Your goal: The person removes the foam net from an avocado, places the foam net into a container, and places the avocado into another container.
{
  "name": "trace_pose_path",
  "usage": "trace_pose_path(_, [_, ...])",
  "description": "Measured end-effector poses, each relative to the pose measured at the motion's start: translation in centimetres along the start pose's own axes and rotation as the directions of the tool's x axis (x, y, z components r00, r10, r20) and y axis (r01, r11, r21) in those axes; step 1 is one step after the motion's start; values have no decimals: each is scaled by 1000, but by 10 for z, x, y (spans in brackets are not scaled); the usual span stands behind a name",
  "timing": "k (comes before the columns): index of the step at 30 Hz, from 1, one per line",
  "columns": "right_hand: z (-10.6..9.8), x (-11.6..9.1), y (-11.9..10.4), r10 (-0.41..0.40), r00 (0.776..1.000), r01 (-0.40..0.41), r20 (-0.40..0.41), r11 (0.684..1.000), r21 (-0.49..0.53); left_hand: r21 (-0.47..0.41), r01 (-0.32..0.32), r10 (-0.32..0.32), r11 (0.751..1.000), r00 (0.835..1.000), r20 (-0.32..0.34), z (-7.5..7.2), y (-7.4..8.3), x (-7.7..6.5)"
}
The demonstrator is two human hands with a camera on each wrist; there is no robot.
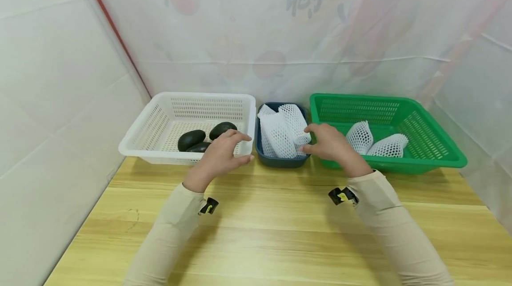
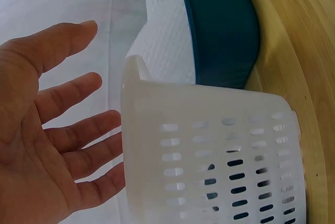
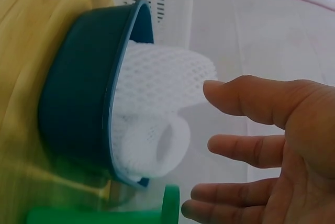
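Observation:
My left hand (image 1: 224,155) hovers above the front right part of a white basket (image 1: 140,156), fingers relaxed and nothing in them. Inside that basket lie dark avocados (image 1: 191,140), one partly hidden by the basket's front side and my hand. A dark blue bin (image 1: 280,162) in the middle holds several white foam net sleeves (image 1: 276,132). By the bin's right rim is my right hand (image 1: 330,143), its thumb and fingers apart. The right wrist view shows a gap between those fingers and the nearest foam net sleeve (image 3: 162,72), so this hand holds nothing.
On the right stands a green basket (image 1: 436,162) with two white foam nets (image 1: 387,146) in it; whether they wrap anything I cannot tell. All three containers stand side by side on a wooden table (image 1: 272,228), against a pale printed sheet (image 1: 240,23).

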State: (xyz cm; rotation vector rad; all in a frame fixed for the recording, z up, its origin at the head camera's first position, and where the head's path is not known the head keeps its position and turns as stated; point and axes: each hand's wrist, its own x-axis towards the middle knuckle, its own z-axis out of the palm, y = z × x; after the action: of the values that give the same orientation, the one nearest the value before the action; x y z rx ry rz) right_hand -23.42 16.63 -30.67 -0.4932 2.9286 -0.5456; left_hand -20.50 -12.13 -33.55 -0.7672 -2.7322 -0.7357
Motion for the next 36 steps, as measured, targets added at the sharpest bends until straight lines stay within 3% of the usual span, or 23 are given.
trace_pose_path(6, [-1,1,12,13,1000,-13,9,1000,6,19,-23,23,1000,1000,14,7,4,3])
trace_pose_path(15, [-14,-1,37,36,999,-36,-3,999,32,-48,-64,65,997,997,31,11,11,5])
trace_pose_path(25, [-18,0,64,81,997,-81,-6,996,27,56,-101,96,993,992,85,18,18,12])
trace_pose_path(36, [-16,6,99,121,993,-120,-14,992,41,85,-186,183,979,982,47,30,25,14])
